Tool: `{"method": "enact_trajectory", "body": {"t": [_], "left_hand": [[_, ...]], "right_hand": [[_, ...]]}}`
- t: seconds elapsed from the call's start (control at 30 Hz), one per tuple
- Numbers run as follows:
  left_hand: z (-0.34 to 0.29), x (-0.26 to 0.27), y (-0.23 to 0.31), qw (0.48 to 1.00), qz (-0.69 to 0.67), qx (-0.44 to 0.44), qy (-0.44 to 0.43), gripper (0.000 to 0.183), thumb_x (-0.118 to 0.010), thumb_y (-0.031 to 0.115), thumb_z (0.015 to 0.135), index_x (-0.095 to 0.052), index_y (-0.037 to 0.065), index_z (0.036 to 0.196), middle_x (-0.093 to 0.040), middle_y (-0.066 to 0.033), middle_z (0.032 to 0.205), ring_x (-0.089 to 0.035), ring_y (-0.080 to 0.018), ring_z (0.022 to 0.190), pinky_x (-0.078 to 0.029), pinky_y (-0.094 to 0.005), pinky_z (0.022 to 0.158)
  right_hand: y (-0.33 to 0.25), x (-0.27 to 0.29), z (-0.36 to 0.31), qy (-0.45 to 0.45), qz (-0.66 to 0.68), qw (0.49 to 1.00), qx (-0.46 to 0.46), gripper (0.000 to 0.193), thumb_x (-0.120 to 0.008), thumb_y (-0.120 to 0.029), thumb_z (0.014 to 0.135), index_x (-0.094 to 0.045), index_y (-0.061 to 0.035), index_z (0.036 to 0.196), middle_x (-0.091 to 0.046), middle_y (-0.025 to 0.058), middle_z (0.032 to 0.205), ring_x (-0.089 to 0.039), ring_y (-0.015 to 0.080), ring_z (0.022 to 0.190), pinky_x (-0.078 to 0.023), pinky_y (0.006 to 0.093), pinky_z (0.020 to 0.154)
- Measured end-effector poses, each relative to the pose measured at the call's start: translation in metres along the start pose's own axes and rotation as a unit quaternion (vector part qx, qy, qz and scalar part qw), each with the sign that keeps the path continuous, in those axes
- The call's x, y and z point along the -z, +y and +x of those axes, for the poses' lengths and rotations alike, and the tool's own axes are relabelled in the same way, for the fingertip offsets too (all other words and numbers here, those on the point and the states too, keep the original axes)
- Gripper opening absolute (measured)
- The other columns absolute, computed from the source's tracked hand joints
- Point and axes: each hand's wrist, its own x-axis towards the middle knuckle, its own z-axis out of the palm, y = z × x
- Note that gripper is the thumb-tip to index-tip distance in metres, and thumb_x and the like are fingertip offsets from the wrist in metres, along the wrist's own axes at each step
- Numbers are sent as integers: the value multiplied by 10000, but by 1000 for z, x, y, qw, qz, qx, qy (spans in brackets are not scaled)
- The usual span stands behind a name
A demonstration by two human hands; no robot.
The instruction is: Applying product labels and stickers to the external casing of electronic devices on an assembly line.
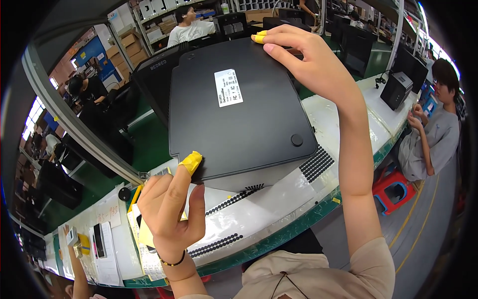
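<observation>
A black boxy appliance (239,144) lies on the workbench with its flat panel up and a grey side toward me. The panel bears a white printed label (228,87) and a round black foot (297,140) at its near right corner. My left hand (172,209) presses its index finger, wrapped in yellow tape, on the near left corner; its thumb stands apart and the other fingers curl loosely. At the far right corner, my right hand (303,55) rests its stretched, yellow-taped fingertips on the panel, with the thumb close by. What lies under the fingertips is hidden.
Sheets of small black round pads (318,162) lie on the white bench top (269,204). Papers and a phone (99,240) are at the left, beside another person's arm (77,269). A seated person (433,134) is at the right, near a red stool (393,192). A metal post (74,114) rises at the left.
</observation>
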Motion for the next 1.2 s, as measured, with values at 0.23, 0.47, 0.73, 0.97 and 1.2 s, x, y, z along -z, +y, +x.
{"method": "enact_trajectory", "body": {"t": [0.23, 0.47, 0.73, 0.97, 1.2], "left_hand": [[-13, 9, 12, 1000, 0, -7, 5, 430, -655, -57, 552, -652, -34, 981, -473, -62, 590, -384, -225, 475, -282, -308, 477], [-24, 27, 38, 986, -25, 99, 132, 233, -649, 231, 788, -592, 5, 785, -549, -92, 620, -560, -243, 572, -440, -308, 568], [60, 18, 5, 990, -53, 28, 129, 569, -690, -12, 799, -440, -19, 1310, -582, -112, 1066, -575, -200, 1005, -421, -367, 977], [90, -2, -21, 995, -88, 8, 38, 480, -658, -35, 825, -499, 21, 1275, -625, -64, 982, -578, -160, 974, -424, -308, 945], [92, -6, -24, 996, -81, 31, 26, 418, -647, 0, 852, -520, 17, 1250, -618, -64, 988, -565, -165, 976, -406, -305, 952]], "right_hand": [[-1, -12, 8, -3, 277, 955, -103, 322, -557, -203, 951, -584, -49, 1233, -630, 28, 1037, -581, 83, 928, -460, 222, 826], [-28, -32, -6, 82, 585, 794, -142, 290, -545, -95, 869, -589, -17, 1144, -637, 62, 996, -614, 88, 857, -503, 218, 742], [-53, -26, -24, 99, 607, 777, -135, 249, -551, -88, 868, -599, -20, 1103, -633, 65, 1007, -609, 81, 839, -497, 208, 733], [-51, -26, -29, 112, 613, 772, -124, 209, -564, -78, 876, -603, -18, 1072, -635, 68, 1006, -608, 81, 828, -492, 207, 729], [-59, -24, -33, 113, 622, 765, -124, 190, -559, -78, 883, -602, -15, 1058, -639, 62, 998, -612, 77, 839, -492, 203, 728]]}}
